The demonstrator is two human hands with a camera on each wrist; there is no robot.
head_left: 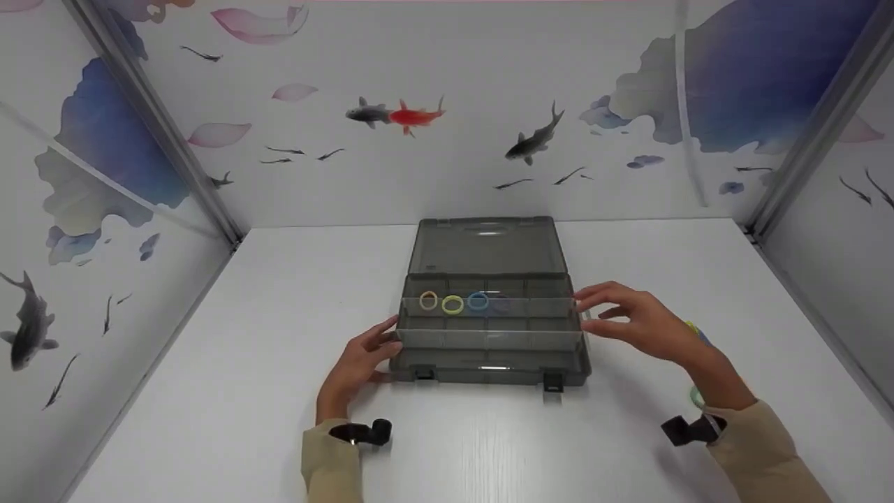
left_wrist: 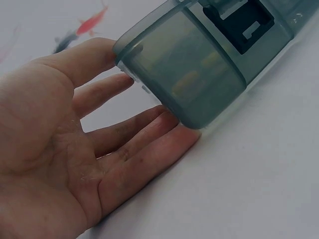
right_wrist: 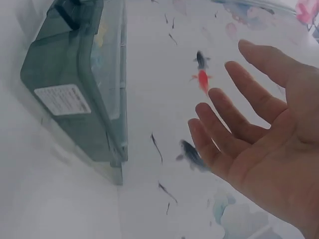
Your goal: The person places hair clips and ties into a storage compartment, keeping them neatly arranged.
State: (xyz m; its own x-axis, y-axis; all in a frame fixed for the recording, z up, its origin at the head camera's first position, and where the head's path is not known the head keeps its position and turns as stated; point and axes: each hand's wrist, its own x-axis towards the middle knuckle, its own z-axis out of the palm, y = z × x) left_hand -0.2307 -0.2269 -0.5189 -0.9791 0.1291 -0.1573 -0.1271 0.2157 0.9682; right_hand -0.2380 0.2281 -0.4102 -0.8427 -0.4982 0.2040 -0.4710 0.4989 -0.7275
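A grey translucent compartment box (head_left: pixel 489 363) lies on the table with its lid (head_left: pixel 489 248) folded back. Across its middle runs a clear plastic panel (head_left: pixel 489 340). An orange ring (head_left: pixel 428 301), a yellow ring (head_left: pixel 452 304) and a blue ring (head_left: pixel 478 301) show in the box, with a faint purple one beside them. My left hand (head_left: pixel 357 363) touches the box's left end; in the left wrist view its fingers (left_wrist: pixel 144 154) extend to the box corner. At the right end hovers my right hand (head_left: pixel 639 320), with extended, spread fingers and nothing held in the right wrist view.
Behind my right wrist, a green ring (head_left: pixel 696 397) and yellow and blue pieces (head_left: pixel 700 334) lie on the white table (head_left: pixel 461 447), partly hidden. Walls printed with fish (head_left: pixel 534 140) enclose the back and sides. Dark latches (head_left: pixel 553 382) sit on the box front.
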